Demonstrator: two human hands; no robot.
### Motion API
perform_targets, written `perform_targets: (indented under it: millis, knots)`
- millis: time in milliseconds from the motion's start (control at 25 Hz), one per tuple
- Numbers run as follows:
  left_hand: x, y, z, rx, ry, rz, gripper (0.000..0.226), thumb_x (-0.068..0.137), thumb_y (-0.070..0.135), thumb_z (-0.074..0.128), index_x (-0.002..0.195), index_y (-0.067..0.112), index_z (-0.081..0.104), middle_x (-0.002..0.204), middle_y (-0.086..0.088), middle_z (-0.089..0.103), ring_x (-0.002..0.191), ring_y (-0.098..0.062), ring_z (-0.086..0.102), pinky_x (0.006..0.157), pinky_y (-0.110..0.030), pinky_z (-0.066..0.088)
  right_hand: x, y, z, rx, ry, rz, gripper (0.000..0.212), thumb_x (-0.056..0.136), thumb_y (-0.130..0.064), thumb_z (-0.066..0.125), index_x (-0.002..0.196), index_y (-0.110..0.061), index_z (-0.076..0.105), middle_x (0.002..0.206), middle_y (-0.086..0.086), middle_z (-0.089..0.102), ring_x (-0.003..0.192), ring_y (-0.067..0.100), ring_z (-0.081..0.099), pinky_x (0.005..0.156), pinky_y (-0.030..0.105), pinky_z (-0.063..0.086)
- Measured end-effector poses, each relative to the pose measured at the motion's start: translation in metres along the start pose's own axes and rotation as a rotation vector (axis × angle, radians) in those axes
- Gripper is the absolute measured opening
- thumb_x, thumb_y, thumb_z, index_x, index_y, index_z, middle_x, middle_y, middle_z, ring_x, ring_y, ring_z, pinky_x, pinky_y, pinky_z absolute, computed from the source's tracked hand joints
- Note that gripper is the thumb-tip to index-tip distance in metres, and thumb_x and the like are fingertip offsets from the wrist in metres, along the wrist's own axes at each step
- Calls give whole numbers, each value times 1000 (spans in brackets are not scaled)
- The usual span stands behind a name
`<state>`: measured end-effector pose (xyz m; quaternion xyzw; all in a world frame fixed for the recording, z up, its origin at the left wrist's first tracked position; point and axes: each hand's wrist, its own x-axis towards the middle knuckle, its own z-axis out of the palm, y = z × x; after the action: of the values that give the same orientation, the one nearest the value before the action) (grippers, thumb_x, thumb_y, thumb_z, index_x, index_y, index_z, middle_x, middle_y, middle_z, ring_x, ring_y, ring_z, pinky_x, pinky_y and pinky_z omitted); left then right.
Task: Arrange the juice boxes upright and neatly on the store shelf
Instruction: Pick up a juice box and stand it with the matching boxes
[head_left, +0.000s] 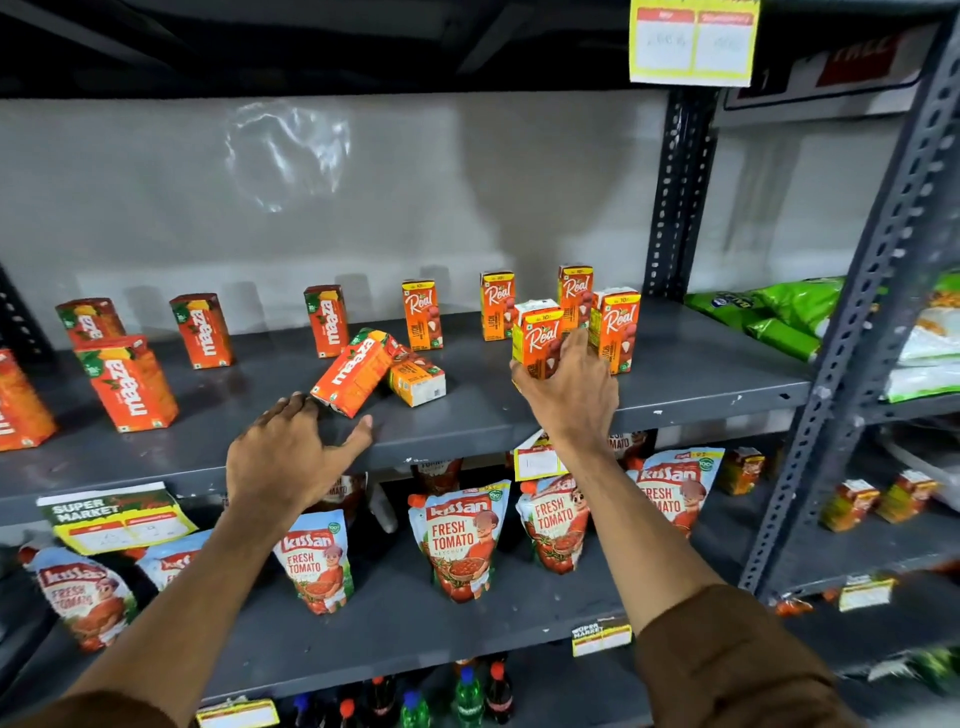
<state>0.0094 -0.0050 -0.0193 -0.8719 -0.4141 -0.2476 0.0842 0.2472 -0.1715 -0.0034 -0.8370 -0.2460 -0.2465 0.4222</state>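
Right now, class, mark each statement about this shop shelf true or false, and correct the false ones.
1. The right hand grips an upright Real juice box. True.
2. The left hand holds a Maaza box. False: it is open, just short of the tipped Maaza box.
3. Every juice box stands upright. False: the tipped Maaza box leans on a fallen Real box.
4. Ketchup pouches sit on the shelf below. True.

On the middle shelf (675, 374) I count seven Maaza boxes (205, 330), six Real boxes (422, 321); below, six Kissan ketchup pouches (460, 540). Two hands (283, 457) reach in.
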Motion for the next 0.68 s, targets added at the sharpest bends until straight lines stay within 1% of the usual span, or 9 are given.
perform_targets:
  millis: [240, 360, 440, 480, 520, 560, 640, 680]
  knots:
    - [-1, 1, -2, 1, -13, -4, 77, 84, 80, 42, 105, 12, 70, 106, -6, 75, 96, -32, 73, 70, -41, 58, -4, 3, 5, 0, 16, 31, 78, 75, -70, 72, 127, -15, 50, 117, 4, 70, 111, 28, 67, 97, 47, 51]
    - [-1, 0, -2, -8, -11, 1, 78, 83, 81, 41, 105, 11, 70, 107, -6, 75, 98, -32, 73, 71, -41, 58, -5, 3, 3, 9, -25, 39, 76, 73, -70, 74, 122, -16, 50, 113, 3, 70, 107, 26, 69, 97, 46, 51]
    - [-1, 0, -2, -22, -11, -10, 82, 82, 83, 38, 106, 11, 69, 108, -5, 74, 100, -32, 72, 73, -41, 58, -6, 2, -3, 61, -72, 50, 82, 68, -70, 78, 122, -16, 49, 116, 3, 67, 111, 26, 65, 98, 47, 50]
    - [-1, 2, -2, -23, -14, -13, 84, 81, 84, 36, 107, 11, 69, 109, -5, 74, 102, -31, 72, 74, -40, 57, -8, 2, -8, 74, -71, 56, 88, 65, -71, 80, 124, -15, 47, 120, 5, 62, 116, 27, 61, 100, 47, 49]
    - [-1, 2, -2, -22, -11, -15, 86, 81, 85, 35, 109, 11, 69, 111, -5, 74, 104, -31, 72, 75, -40, 58, -12, -1, -13, 67, -27, 43, 91, 64, -72, 80, 125, -13, 46, 124, 8, 57, 119, 29, 55, 101, 47, 46]
    - [-1, 1, -2, -22, -4, -16, 88, 80, 86, 33, 110, 11, 69, 111, -6, 74, 105, -30, 71, 76, -40, 58, -19, -8, -18, 58, 53, 6, 91, 65, -71, 79, 125, -12, 45, 126, 11, 53, 121, 31, 51, 101, 49, 43]
    - [0, 1, -4, -26, -10, -12, 94, 79, 88, 30, 114, 10, 69, 115, -7, 73, 109, -30, 70, 79, -40, 58, -37, -35, -23, 121, 191, -105, 79, 73, -66, 77, 122, -11, 46, 122, 12, 52, 118, 31, 50, 99, 51, 42]
    - [0, 0, -4, -26, -29, -5, 98, 79, 90, 28, 118, 9, 67, 120, -8, 71, 114, -29, 68, 83, -40, 57, -49, -54, -22, 177, 190, -169, 73, 76, -62, 76, 121, -11, 48, 119, 11, 53, 114, 28, 51, 98, 49, 46]
